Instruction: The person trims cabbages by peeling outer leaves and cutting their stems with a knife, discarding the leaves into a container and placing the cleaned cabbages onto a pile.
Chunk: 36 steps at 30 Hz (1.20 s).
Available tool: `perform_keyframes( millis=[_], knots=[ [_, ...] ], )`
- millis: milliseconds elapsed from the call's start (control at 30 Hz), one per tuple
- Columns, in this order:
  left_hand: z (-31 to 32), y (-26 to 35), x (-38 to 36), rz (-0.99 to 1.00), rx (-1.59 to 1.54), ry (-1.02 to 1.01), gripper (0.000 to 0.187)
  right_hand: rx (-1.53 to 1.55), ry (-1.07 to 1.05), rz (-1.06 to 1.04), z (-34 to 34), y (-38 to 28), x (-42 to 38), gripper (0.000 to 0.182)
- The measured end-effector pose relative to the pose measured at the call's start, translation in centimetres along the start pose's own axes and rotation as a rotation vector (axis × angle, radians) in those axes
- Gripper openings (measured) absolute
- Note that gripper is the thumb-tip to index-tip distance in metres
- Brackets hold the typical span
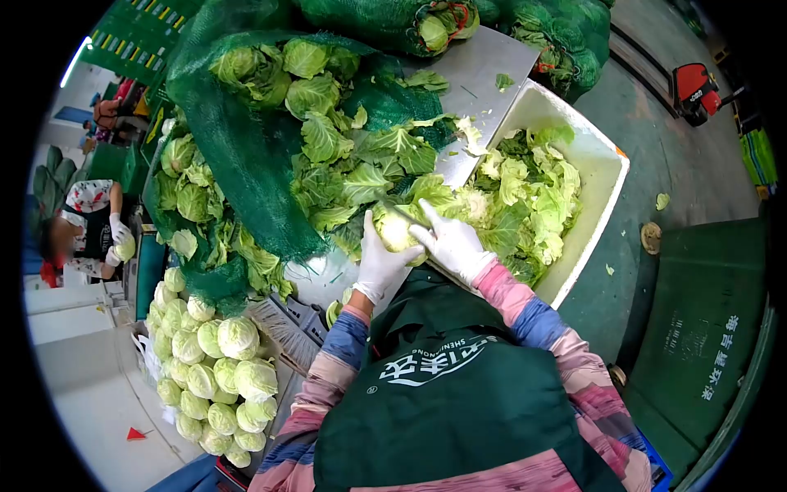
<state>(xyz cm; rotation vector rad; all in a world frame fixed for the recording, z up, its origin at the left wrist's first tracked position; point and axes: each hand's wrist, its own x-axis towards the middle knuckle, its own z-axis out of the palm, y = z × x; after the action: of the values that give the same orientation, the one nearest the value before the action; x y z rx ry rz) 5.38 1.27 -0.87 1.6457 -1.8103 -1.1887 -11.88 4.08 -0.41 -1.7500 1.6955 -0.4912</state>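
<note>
In front of my apron, a trimmed pale cabbage (pixel 396 232) rests in my white-gloved left hand (pixel 379 264), whose fingers and thumb curl round its near side. My gloved right hand (pixel 453 244) is closed at the cabbage's right side. From it a thin dark blade, seemingly a knife (pixel 406 212), lies across the top of the cabbage; its handle is hidden in the glove. Loose green outer leaves (pixel 369 182) lie just beyond both hands. To the right, a white foam box (pixel 602 156) holds a heap of torn leaves (pixel 533 193).
An open green mesh sack (pixel 238 156) of cabbages lies ahead on the metal table (pixel 484 61). Trimmed cabbages (pixel 217 377) are piled at left, near a brush (pixel 283 332). A green bin (pixel 697 328) stands right. Another person (pixel 94 217) holds a cabbage at far left.
</note>
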Motion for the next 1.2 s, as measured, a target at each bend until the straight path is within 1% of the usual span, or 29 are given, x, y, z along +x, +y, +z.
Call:
perform_keyframes(
  millis=[33, 100, 167, 233, 267, 300, 367, 400, 433, 500, 533, 567, 633, 667, 733, 767, 833, 867, 900, 933, 967, 1033, 1067, 1100, 1133, 1167, 1200],
  knots=[
    [0.2, 0.3, -0.1, -0.003, 0.102, -0.001, 0.115, -0.002, -0.003, 0.004, 0.0, 0.0, 0.0, 0.067],
    [0.7, -0.2, -0.2, -0.003, 0.057, -0.001, 0.113, -0.113, -0.022, -0.03, 0.1, -0.1, 0.2, 0.071],
    [1.1, -0.6, -0.1, 0.087, 0.204, 0.055, 0.113, -0.154, -0.062, 0.013, -0.1, -0.5, 0.4, 0.071],
    [1.1, -0.7, -0.1, 0.095, 0.187, 0.043, 0.113, -0.133, -0.022, 0.006, -0.2, -0.3, 0.8, 0.064],
    [1.2, -0.8, -0.2, 0.123, 0.216, 0.045, 0.114, -0.021, 0.011, 0.016, -0.3, 0.6, 1.9, 0.055],
    [1.1, -0.9, -0.4, 0.151, 0.253, 0.046, 0.115, -0.021, 0.011, 0.017, 0.3, 2.2, 3.0, 0.055],
    [1.0, -1.2, -1.0, 0.168, 0.246, 0.053, 0.115, 0.077, 0.131, 0.065, 2.0, 4.9, 4.3, 0.048],
    [1.0, -1.2, -1.2, 0.191, 0.241, 0.06, 0.116, 0.112, 0.108, 0.117, 1.7, 4.7, 4.3, 0.052],
    [1.0, -2.0, -1.2, 0.197, 0.244, 0.06, 0.116, 0.113, 0.114, 0.117, 1.3, 4.1, 4.1, 0.052],
    [0.8, -4.5, -1.2, 0.134, -0.126, 0.006, 0.116, 0.141, 0.055, 0.146, 0.8, 2.5, 2.9, 0.061],
    [0.1, -3.7, -1.5, 0.03, -0.271, -0.059, 0.114, 0.14, -0.001, 0.205, -0.5, 0.2, 2.2, 0.068],
    [-0.2, -4.9, -1.1, 0.012, -0.38, -0.097, 0.111, 0.134, 0.023, 0.205, 0.2, -1.0, 2.2, 0.065],
    [-0.9, -3.7, -1.3, 0.038, -0.387, -0.118, 0.11, 0.184, 0.087, 0.23, 1.7, -0.2, 2.8, 0.055],
    [-1.1, -3.5, -1.1, 0.043, -0.388, -0.119, 0.11, 0.182, 0.092, 0.229, 3.1, 1.6, 3.4, 0.055],
    [-1.6, -3.3, -1.0, -0.07, -0.574, -0.17, 0.112, -0.051, 0.177, 0.177, 5.7, 6.0, 3.9, 0.045],
    [-1.8, -4.0, -0.3, -0.052, -0.57, -0.166, 0.112, -0.068, 0.173, 0.254, 4.7, 6.3, 3.5, 0.036],
    [-1.4, -5.2, -0.3, 0.004, -0.268, -0.098, 0.113, -0.021, 0.151, 0.313, 4.1, 5.9, 3.6, 0.049],
    [-0.6, -5.6, -0.2, -0.001, -0.206, -0.043, 0.112, -0.022, 0.152, 0.313, 3.8, 5.4, 3.3, 0.049],
    [-0.5, -4.4, 0.0, -0.001, -0.207, -0.043, 0.112, 0.132, 0.196, 0.278, 2.3, 3.3, 2.7, 0.059],
    [-0.4, -2.9, 0.4, 0.023, -0.081, 0.007, 0.111, 0.28, 0.241, 0.239, 0.9, 1.5, 2.4, 0.07],
    [-0.1, -2.4, 0.0, 0.035, 0.042, 0.052, 0.11, -0.028, 0.258, 0.061, 0.6, -0.2, 2.4, 0.093],
    [0.1, -1.8, 0.0, 0.043, 0.002, 0.06, 0.109, -0.079, 0.302, 0.029, 1.0, -0.7, 2.7, 0.085],
    [0.3, -1.4, -0.1, 0.204, 0.136, 0.049, 0.108, -0.081, 0.305, 0.03, 1.0, -0.7, 3.0, 0.085],
    [0.3, -1.0, -0.5, 0.361, 0.271, 0.038, 0.108, -0.076, 0.198, 0.084, 1.0, -0.7, 3.4, 0.078],
    [0.3, -1.5, -0.6, 0.319, 0.246, 0.027, 0.113, -0.071, 0.091, 0.138, 0.9, -0.6, 3.8, 0.071],
    [0.2, -2.1, -0.7, 0.319, 0.249, 0.024, 0.113, -0.068, 0.092, 0.14, 0.7, -0.3, 4.1, 0.071],
    [0.0, -2.3, -0.7, 0.315, 0.115, -0.016, 0.114, 0.032, 0.065, 0.174, 0.3, 0.2, 4.3, 0.066]
  ],
)
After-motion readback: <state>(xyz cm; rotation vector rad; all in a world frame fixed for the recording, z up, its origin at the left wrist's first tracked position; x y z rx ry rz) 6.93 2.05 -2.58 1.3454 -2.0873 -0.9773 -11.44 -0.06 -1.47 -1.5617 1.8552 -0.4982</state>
